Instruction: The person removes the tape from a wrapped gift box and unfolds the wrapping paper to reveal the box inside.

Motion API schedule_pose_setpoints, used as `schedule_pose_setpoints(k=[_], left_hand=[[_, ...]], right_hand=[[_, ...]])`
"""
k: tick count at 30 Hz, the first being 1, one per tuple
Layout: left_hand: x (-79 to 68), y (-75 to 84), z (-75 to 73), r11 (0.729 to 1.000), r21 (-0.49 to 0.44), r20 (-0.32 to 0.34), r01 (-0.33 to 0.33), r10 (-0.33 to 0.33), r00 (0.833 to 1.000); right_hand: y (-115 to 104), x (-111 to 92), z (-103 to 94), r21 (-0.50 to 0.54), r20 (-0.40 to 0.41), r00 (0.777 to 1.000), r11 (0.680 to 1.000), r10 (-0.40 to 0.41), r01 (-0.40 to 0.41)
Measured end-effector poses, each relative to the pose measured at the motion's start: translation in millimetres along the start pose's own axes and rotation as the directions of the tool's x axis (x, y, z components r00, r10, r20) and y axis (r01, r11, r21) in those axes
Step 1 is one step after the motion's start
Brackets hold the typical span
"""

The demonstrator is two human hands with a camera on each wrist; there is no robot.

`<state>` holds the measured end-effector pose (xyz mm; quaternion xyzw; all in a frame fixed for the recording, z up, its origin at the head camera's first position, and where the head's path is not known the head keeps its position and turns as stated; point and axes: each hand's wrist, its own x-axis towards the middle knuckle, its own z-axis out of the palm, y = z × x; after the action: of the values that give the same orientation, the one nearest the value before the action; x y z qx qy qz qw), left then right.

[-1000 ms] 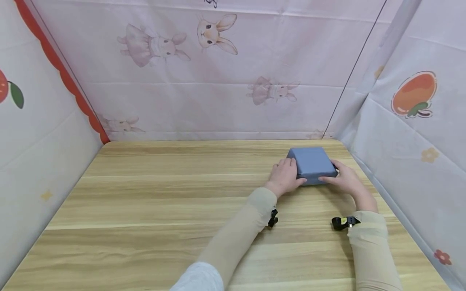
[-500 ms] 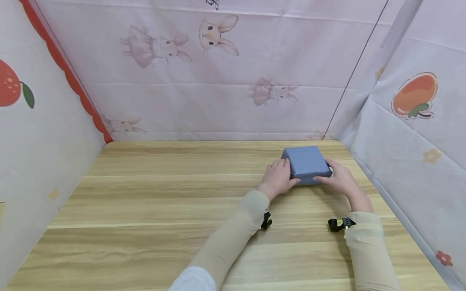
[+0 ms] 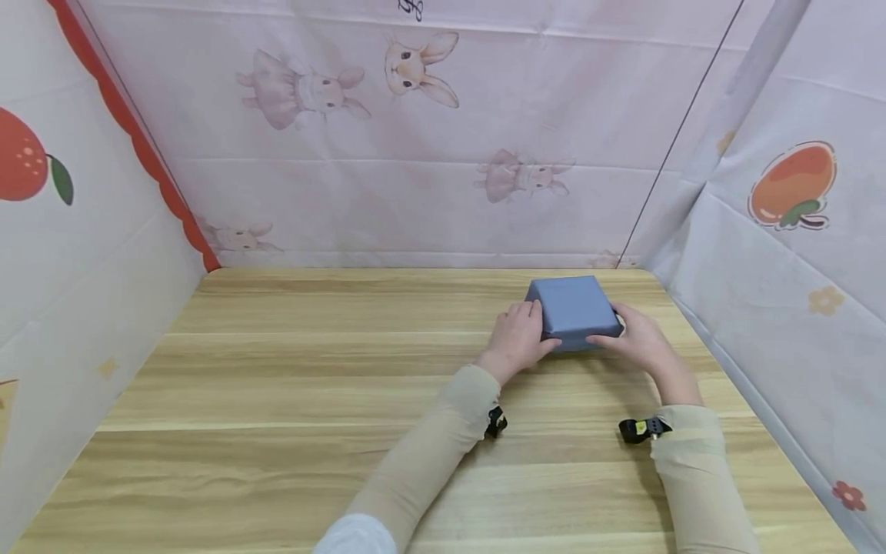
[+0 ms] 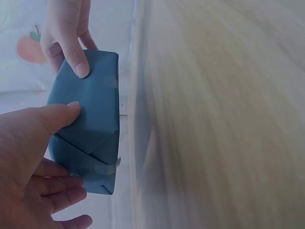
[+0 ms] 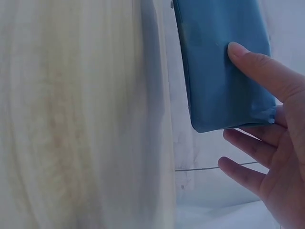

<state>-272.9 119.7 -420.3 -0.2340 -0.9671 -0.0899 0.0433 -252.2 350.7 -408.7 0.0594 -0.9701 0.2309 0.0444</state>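
Note:
A box wrapped in blue paper [image 3: 576, 302] is near the back right of the table in the head view. My left hand [image 3: 515, 337] grips its left end, thumb on the near face and fingers round the side. At the opposite end, my right hand [image 3: 642, 338] holds it the same way. Folded paper and clear tape show on the left end of the blue box [image 4: 90, 119] in the left wrist view. The right wrist view has my right thumb [image 5: 259, 69] pressed on the near face. A gap between box and tabletop shows in both wrist views.
The wood-grain table [image 3: 291, 400] reaches back to a pink-white rabbit-print sheet [image 3: 388, 192]. Fruit-print sheets hang at the left [image 3: 55, 269] and right [image 3: 782, 269] of it. Black straps sit on both sleeved wrists.
Both hands have moved a little to the left with the blue wrapped box between them. Their hold on it looks the same. The head view has shifted slightly.

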Motion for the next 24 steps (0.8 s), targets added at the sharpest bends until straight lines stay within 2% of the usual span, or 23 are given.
schedule_pose_setpoints(k=[13, 24], left_hand=[[-12.5, -14.6, -4.8, 0.999, -0.037, -0.028, 0.01, -0.011, 1.0], [-21.5, -26.4, -8.5, 0.998, -0.048, -0.046, 0.028, -0.031, 0.998]], right_hand=[[-18.4, 1.1, 5.8, -0.001, -0.003, 1.0, 1.0, -0.022, 0.022], [-33.0, 2.4, 11.7, -0.011, -0.045, 0.995, 0.996, -0.092, 0.091]])
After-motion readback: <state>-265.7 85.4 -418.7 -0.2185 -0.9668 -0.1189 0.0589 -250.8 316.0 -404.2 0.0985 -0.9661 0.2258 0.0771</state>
